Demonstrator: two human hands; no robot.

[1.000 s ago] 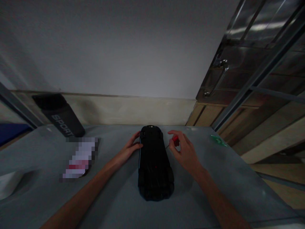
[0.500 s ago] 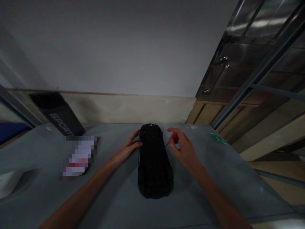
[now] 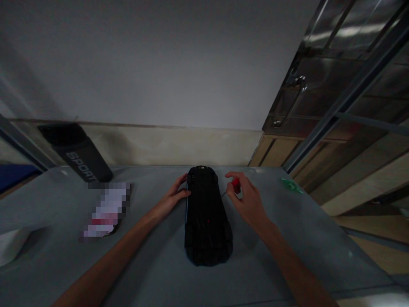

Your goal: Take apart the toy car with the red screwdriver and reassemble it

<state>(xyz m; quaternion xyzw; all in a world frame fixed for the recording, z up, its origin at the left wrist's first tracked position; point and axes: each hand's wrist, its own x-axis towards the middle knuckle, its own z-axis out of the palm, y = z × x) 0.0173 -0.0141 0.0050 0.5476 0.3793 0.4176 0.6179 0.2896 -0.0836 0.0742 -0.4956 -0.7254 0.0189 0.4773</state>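
Note:
A long black toy car (image 3: 207, 217) lies on the grey table (image 3: 159, 264), its underside up and its far end near the wall. My left hand (image 3: 171, 199) rests against the car's far left side, fingers curled on its edge. My right hand (image 3: 246, 198) is closed round a small red-handled screwdriver (image 3: 235, 185), whose thin tip points at the car's far right side.
A black bottle (image 3: 79, 158) marked SPORT leans at the back left. A pixelated white packet (image 3: 107, 209) lies left of my left arm. A white object (image 3: 11, 246) sits at the far left edge. A small green piece (image 3: 290, 185) lies at the table's right edge, beside a metal door.
The view has shifted very slightly. My right hand has turned a little round the red screwdriver. The car and my left hand stay where they were.

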